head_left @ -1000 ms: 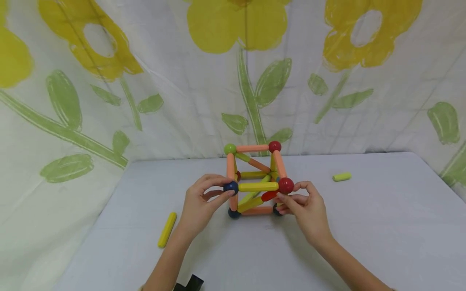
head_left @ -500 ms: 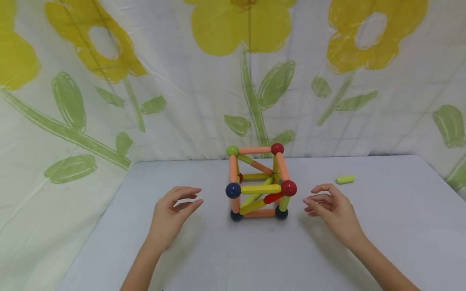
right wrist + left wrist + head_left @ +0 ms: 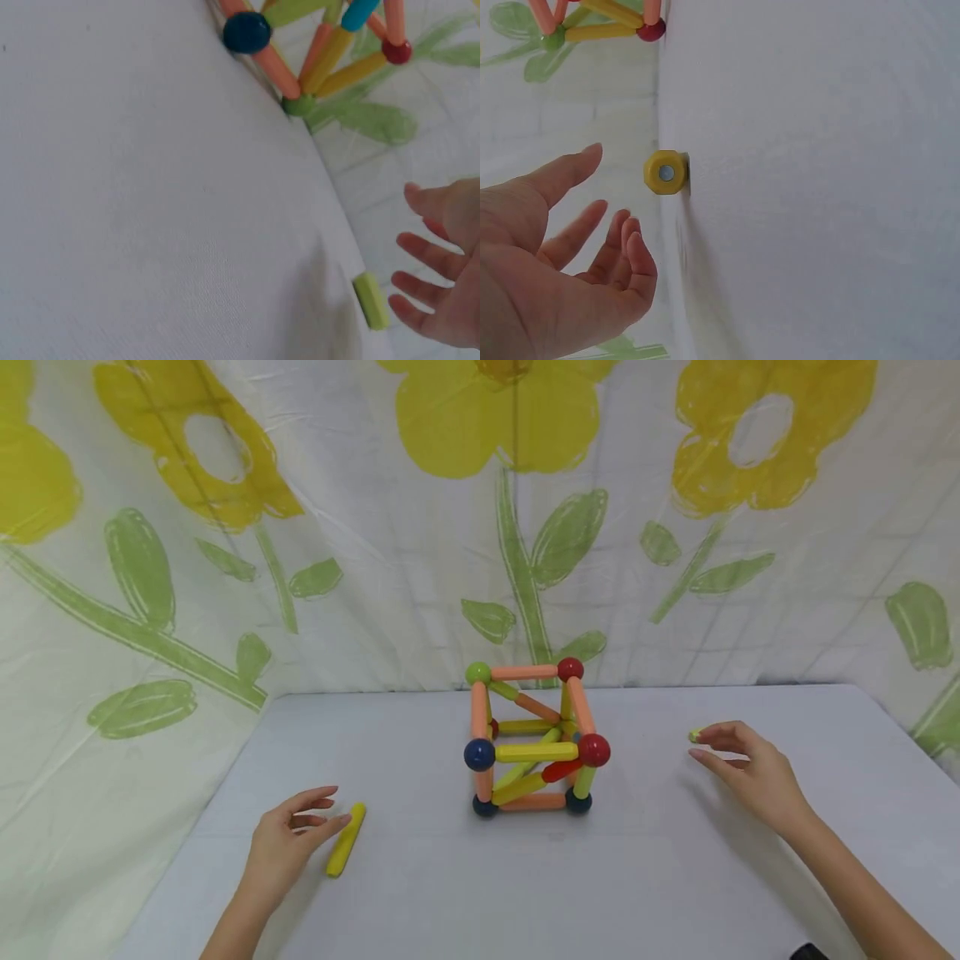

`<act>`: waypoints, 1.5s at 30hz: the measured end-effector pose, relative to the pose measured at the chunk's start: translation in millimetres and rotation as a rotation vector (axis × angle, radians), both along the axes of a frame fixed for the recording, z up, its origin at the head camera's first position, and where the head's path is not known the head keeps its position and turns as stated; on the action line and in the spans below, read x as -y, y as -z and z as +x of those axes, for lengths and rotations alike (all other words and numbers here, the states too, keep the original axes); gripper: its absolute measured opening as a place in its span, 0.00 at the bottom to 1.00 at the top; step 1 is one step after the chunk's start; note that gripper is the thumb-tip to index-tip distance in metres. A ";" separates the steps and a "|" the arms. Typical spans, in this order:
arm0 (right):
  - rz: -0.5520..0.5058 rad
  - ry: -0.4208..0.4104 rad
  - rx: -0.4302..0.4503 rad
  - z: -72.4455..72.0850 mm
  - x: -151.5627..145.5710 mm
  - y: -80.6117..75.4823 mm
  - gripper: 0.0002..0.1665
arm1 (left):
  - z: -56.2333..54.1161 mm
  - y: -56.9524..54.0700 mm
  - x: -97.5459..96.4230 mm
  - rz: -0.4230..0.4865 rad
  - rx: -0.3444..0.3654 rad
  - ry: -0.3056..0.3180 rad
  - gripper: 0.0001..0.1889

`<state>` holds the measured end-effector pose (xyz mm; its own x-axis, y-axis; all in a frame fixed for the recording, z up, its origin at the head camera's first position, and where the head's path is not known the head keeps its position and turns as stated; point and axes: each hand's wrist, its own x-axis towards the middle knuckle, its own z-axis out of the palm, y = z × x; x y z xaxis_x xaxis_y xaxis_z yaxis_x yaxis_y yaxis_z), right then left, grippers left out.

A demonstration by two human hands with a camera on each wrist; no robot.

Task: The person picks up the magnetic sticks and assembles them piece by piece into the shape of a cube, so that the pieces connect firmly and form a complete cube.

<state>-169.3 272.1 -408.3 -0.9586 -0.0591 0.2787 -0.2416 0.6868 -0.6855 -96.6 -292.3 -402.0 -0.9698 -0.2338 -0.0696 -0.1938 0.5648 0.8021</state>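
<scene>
A cube-shaped frame of magnetic rods and balls stands mid-table, its front yellow rod (image 3: 536, 752) joining a blue ball (image 3: 479, 754) to a red ball (image 3: 594, 750). Well to its left, my left hand (image 3: 276, 853) hovers beside a loose yellow magnetic rod (image 3: 343, 847). Seen end-on in the left wrist view, that rod (image 3: 654, 180) lies apart from the spread fingers. On the far right, my right hand (image 3: 761, 781) is over a short light-green rod (image 3: 694, 735), mostly hidden by the fingers in the head view. The right wrist view has this rod (image 3: 370, 301) close to loosely spread fingers.
A white-covered table (image 3: 480, 893) bears everything. Behind its far edge hangs a pale curtain (image 3: 360, 610) printed with yellow flowers and green leaves. A small black object (image 3: 808, 952) shows at the bottom right edge.
Both hands have let go of the cube frame and drawn apart, the left toward the yellow rod, the right toward the light-green rod. The frame stands on its own.
</scene>
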 end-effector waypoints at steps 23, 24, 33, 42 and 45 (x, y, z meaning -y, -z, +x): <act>0.219 0.015 -0.030 -44.4 -24.5 28.2 0.15 | -0.7 9.1 2.9 -0.017 0.110 0.083 0.22; 0.217 0.019 -0.031 -44.7 -24.6 28.6 0.15 | -0.9 8.9 2.5 -0.024 0.109 0.081 0.22; 0.177 0.027 0.016 -41.1 -20.9 20.7 0.17 | 0.0 4.6 -0.8 0.002 0.100 0.097 0.20; 0.126 0.009 -0.026 -33.6 1.9 -8.9 0.18 | -1.8 -25.2 -23.4 0.204 0.004 0.150 0.20; 0.117 -0.006 -0.028 -29.7 13.1 -21.1 0.18 | -4.3 -37.8 -33.4 0.252 -0.034 0.174 0.20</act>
<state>-199.0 259.0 -387.2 -0.9500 -0.0983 0.2962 -0.2638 0.7600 -0.5940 -100.9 -258.9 -364.2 -0.9965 -0.0435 -0.0711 -0.0822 0.3694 0.9256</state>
